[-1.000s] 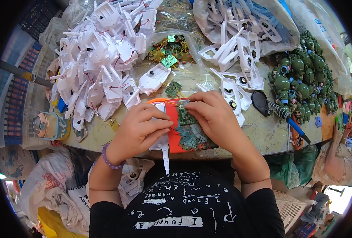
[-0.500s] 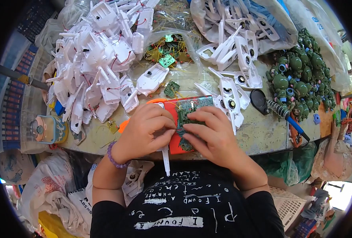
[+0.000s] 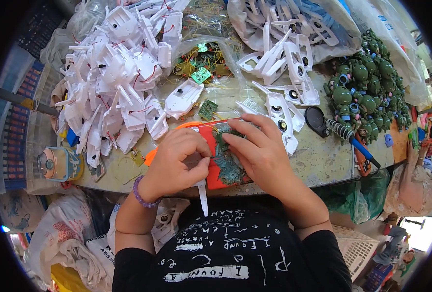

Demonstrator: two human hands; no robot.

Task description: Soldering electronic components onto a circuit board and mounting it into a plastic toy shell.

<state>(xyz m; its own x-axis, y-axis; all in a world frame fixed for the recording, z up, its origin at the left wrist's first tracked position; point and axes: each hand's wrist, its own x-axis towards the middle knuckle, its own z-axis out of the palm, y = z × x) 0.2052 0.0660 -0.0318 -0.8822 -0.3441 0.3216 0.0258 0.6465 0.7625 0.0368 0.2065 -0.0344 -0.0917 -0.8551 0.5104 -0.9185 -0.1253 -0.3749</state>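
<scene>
My left hand point(image 3: 179, 158) has its thumb and forefinger pinched together over a red board point(image 3: 213, 179); whatever sits between the tips is too small to make out. Under that hand a white plastic part point(image 3: 202, 197) points its long narrow stem toward me. My right hand point(image 3: 262, 153) reaches over the other half of the red board, fingers bent and apart. Beneath its fingers lies a mottled dark green layer point(image 3: 228, 168), partly covered. An orange piece point(image 3: 150, 156) sticks out left of the red board. A small green circuit board point(image 3: 208, 110) with yellow wires rests just beyond.
White plastic housings point(image 3: 123, 73) with red wires pile up at the left. White frames point(image 3: 296, 73) spill from a bag at the back. Dark green round-bodied parts point(image 3: 367, 97) heap at the right, near a blue-handled soldering iron point(image 3: 364, 152) in a coil holder. A cup point(image 3: 60, 163) stands left.
My right hand has drawn its fingertips away from the left hand's and spread them farther up the board. The left hand keeps its pinch, shifted slightly left.
</scene>
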